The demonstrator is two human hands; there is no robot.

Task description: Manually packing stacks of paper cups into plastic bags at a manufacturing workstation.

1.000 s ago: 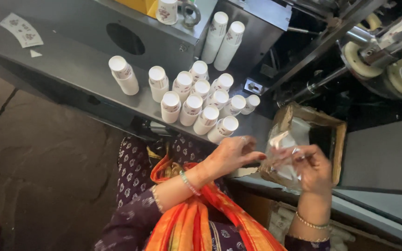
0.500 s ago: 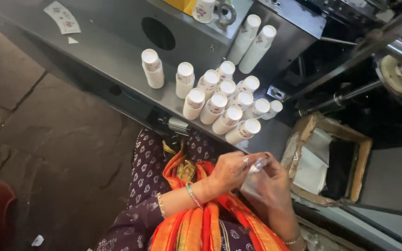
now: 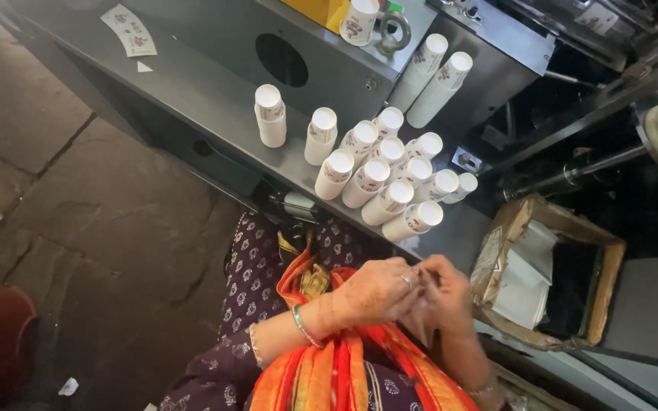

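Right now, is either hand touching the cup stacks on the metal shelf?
No. The left hand and right hand meet over the lap, apart from the cup stacks on the metal shelf.

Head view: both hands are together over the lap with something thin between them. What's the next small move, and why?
Probably part the thin clear piece at its edge. Left hand and right hand meet over the lap, fingertips pinching a thin translucent piece, too blurred to tell whether it is a bag or film. The stacks of paper cups stand untouched on the metal shelf, apart from both hands.
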